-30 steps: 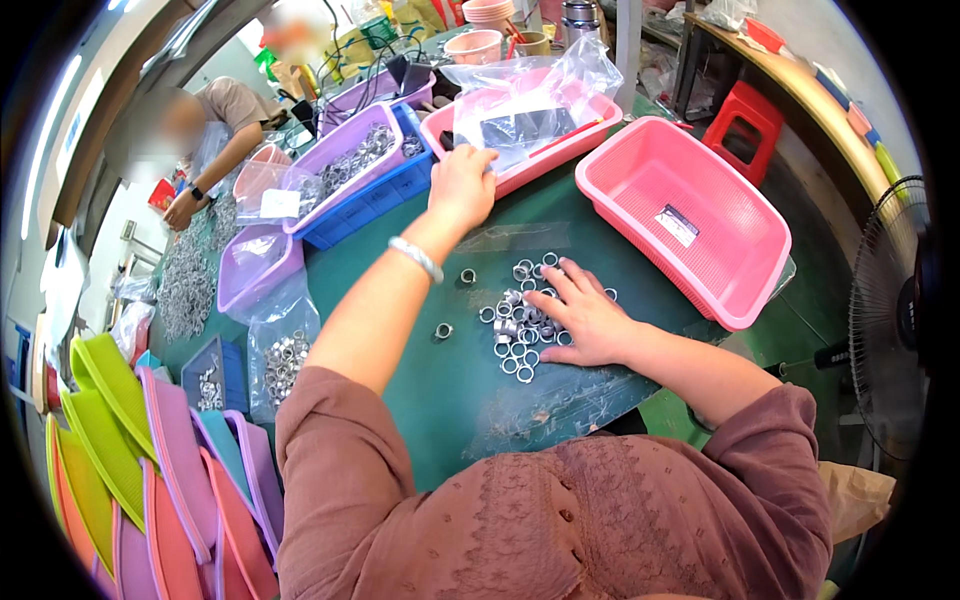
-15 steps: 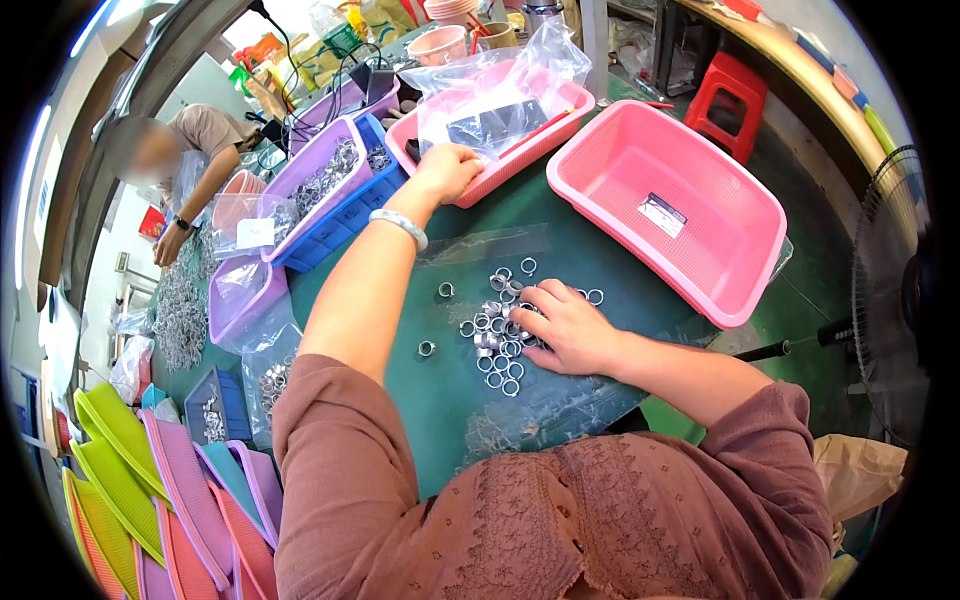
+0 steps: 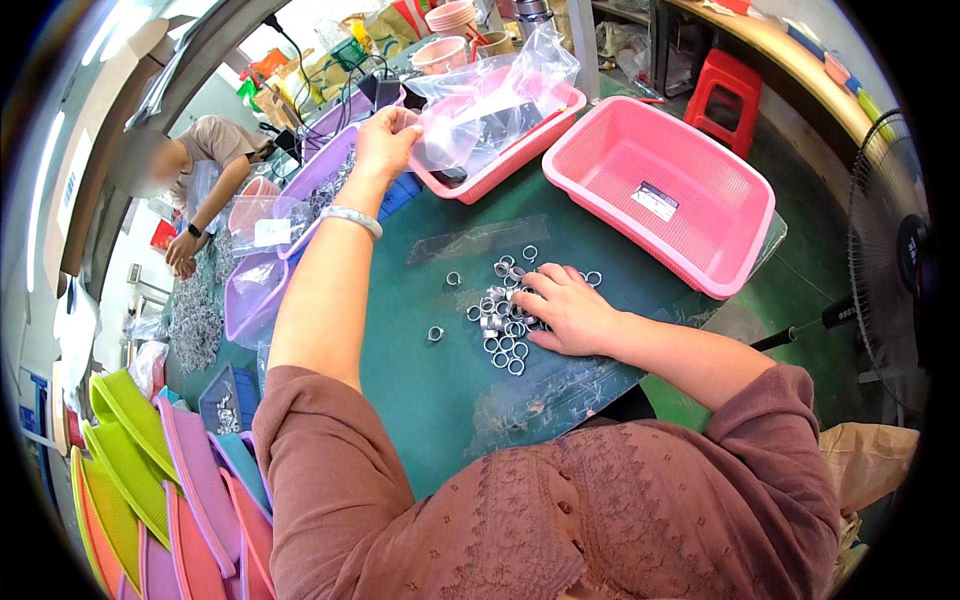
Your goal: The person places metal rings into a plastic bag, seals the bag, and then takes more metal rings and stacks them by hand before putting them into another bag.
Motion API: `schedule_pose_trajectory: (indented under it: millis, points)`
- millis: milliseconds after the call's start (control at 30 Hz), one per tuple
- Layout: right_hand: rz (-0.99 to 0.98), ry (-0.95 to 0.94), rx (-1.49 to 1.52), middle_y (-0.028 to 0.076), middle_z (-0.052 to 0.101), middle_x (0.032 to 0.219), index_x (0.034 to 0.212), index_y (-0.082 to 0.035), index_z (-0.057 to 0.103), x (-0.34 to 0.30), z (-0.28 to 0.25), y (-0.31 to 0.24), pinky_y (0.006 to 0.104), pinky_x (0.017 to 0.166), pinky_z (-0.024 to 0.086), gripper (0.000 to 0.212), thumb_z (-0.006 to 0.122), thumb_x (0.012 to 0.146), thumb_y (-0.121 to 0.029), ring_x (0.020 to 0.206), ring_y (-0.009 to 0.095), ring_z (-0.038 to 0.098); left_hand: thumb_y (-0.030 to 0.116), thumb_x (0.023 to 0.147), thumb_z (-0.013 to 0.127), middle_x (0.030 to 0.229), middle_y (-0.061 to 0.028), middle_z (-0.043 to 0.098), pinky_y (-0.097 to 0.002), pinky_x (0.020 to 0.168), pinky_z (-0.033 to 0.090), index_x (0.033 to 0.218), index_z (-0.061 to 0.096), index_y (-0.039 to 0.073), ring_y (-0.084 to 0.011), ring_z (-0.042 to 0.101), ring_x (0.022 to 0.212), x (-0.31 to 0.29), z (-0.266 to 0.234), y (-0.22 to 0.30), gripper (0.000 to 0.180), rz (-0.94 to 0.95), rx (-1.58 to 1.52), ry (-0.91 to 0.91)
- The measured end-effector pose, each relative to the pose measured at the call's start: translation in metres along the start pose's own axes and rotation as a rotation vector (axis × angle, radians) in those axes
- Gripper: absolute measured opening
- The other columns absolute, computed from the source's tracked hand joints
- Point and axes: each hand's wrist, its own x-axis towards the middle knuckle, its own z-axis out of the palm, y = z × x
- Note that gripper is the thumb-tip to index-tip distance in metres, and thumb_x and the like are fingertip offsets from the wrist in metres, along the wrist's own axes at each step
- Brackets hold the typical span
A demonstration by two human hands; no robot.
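Note:
My left hand (image 3: 388, 145) is raised at the left end of a pink basket (image 3: 505, 178), fingers pinched on the edge of a clear plastic bag (image 3: 455, 140). That bag lies loosely over the basket, with dark flat packets showing through it. A pale bangle circles my left wrist. On the green table, my right hand (image 3: 572, 312) rests palm down with its fingers spread over a pile of small metal ring clamps (image 3: 505, 345), hiding part of it. Two single ring clamps (image 3: 435, 334) lie apart, left of the pile.
A second pink basket (image 3: 690, 240), bearing a label inside, stands at the right. Purple and blue bins (image 3: 400, 195) with metal parts line the left side. Across there a co-worker (image 3: 215, 165) handles a metal heap (image 3: 195, 320). Stacked coloured baskets (image 3: 190, 490) sit at lower left; a fan (image 3: 885, 260) stands right.
My left hand has moved up and left from the pink basket's near rim, and the plastic bag's edge has come with it. My right hand stays on the ring clamps.

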Motion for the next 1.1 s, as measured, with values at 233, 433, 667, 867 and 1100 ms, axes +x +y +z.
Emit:
schedule_pose_trajectory:
  millis: [233,433,667,867,1100]
  points:
    - [-0.028,0.036,-0.015,0.016,0.044,0.123,0.118,-0.007,0.052,0.001,-0.018,-0.008,0.0448,0.094,0.035,0.056,0.073,0.070,-0.028,0.115,0.033,0.041,0.005,0.081,0.062,0.082,-0.0059,0.066,-0.0276,0.069,0.048,0.090,0.061,0.002,-0.0139,0.061,0.075,0.002,0.006,-0.022,0.009,0.119,0.226,-0.016]
    - [0.123,0.015,0.012,0.018,0.053,0.112,0.111,-0.004,0.054,0.041,-0.081,0.024,0.0420,0.092,0.040,0.042,0.064,0.077,-0.027,0.108,0.034,0.049,0.008,0.080,0.061,0.085,-0.0127,0.066,-0.0330,0.073,0.048,0.091,0.060,0.002,-0.0235,0.064,0.081,-0.017,0.033,-0.030,0.012,0.087,0.303,-0.317]
    - [0.603,0.057,-0.152,0.019,0.064,0.097,0.106,-0.002,0.059,0.108,-0.141,0.162,0.0409,0.080,0.049,0.034,0.059,0.076,-0.017,0.091,0.033,0.062,-0.002,0.078,0.045,0.089,-0.0101,0.062,-0.0292,0.075,0.045,0.109,0.056,0.002,-0.0190,0.058,0.086,-0.012,0.041,-0.012,0.032,-0.083,0.468,-0.679]
    - [0.883,0.172,0.277,0.016,0.063,0.084,0.118,0.006,0.048,0.156,-0.132,0.222,0.0320,0.051,0.049,0.056,0.070,0.072,-0.016,0.061,0.020,0.061,-0.002,0.074,0.044,0.096,-0.0142,0.065,-0.0314,0.081,0.045,0.115,0.059,0.004,-0.0219,0.059,0.092,0.009,0.056,-0.030,0.044,-0.046,0.617,-0.896]
    - [0.792,-0.009,0.267,0.008,0.059,0.065,0.080,0.003,0.059,0.200,-0.126,0.252,0.0306,0.050,0.048,0.016,0.068,0.068,-0.001,0.059,0.015,0.060,0.015,0.080,0.049,0.072,0.0023,0.059,-0.0288,0.059,0.043,0.100,0.067,0.006,-0.0088,0.051,0.064,0.027,0.058,-0.042,0.028,-0.318,0.308,-0.725]
